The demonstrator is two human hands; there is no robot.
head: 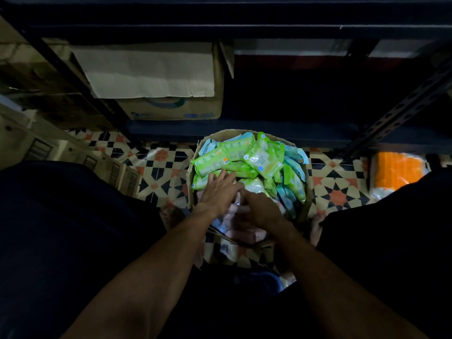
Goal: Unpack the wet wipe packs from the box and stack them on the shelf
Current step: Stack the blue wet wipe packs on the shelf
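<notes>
An open cardboard box [308,206] stands on the tiled floor between my knees. It is full of wet wipe packs: green packs [215,160] at the top, blue packs [292,192] along the right side, pink packs [247,232] at the near end. My left hand [217,192] reaches in with fingers spread, touching the green packs. My right hand [259,209] is over the pink packs with fingers curled downward; what they hold is hidden. The dark metal shelf [318,138] runs just beyond the box.
A large cardboard carton [171,94] with an open flap sits on the low shelf at the left. An orange package [396,172] lies on the floor to the right. A slotted shelf upright [401,108] rises at the right. Boxes [73,152] stand at the left.
</notes>
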